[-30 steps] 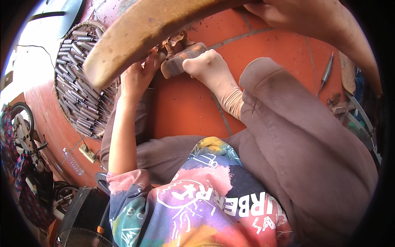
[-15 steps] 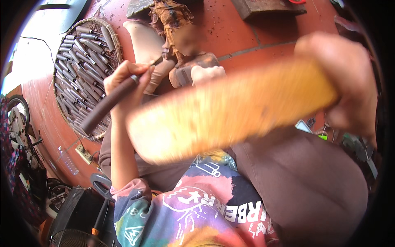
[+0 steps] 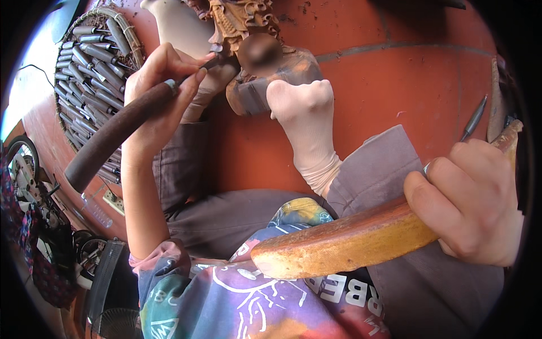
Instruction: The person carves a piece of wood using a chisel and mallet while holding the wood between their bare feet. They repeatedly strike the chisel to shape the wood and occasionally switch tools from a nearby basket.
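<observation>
My left hand [image 3: 152, 93] is closed round the steel of a carving chisel [image 3: 121, 133], its long dark wooden handle pointing down to the left. The chisel's tip reaches the lower edge of a carved brown wooden figure [image 3: 243, 22] at the top; the exact contact is too small to tell. In my right hand [image 3: 471, 198], a flat, curved wooden mallet [image 3: 339, 240] is held low over my lap, apart from the chisel. A worn wooden block [image 3: 302, 70] sits beside the figure, with a socked foot [image 3: 302, 107] against it.
A round wicker basket [image 3: 138, 42] full of dark-handled chisels [image 3: 93, 85] stands at the left on the red tiled floor [image 3: 372, 85]. A pointed tool [image 3: 474, 118] lies at the right. A power strip [image 3: 114, 200] and a clear bottle [image 3: 97, 210] are at the lower left.
The mallet, blurred and raised near the chisel before, has swung down and back over my lap in my right hand. My left hand still grips the chisel by the figure. The whole view has shifted.
</observation>
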A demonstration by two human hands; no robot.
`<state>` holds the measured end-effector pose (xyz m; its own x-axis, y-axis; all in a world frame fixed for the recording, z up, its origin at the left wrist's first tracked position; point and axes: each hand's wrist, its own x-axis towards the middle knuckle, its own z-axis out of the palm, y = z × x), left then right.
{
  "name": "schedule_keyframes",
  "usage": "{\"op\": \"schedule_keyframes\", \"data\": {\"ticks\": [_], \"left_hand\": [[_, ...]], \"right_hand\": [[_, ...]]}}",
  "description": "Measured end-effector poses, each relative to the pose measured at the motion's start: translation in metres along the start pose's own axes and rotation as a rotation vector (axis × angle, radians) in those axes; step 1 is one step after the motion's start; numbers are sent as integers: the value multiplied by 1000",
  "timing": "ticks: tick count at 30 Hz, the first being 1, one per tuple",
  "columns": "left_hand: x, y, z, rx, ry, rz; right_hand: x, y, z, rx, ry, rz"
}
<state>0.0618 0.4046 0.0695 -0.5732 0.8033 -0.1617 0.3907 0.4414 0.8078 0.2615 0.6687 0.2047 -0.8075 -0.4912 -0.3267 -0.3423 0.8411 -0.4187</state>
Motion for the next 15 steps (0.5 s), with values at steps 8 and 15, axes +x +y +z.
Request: {"op": "schedule_keyframes", "data": {"ticks": [8,15], "left_hand": [[2,3,1,63,-42,52],[3,10,6,119,-15,38]], "right_hand": [[2,-4,-2,5,-12,19],[3,-11,-8,20,31,85]]}}
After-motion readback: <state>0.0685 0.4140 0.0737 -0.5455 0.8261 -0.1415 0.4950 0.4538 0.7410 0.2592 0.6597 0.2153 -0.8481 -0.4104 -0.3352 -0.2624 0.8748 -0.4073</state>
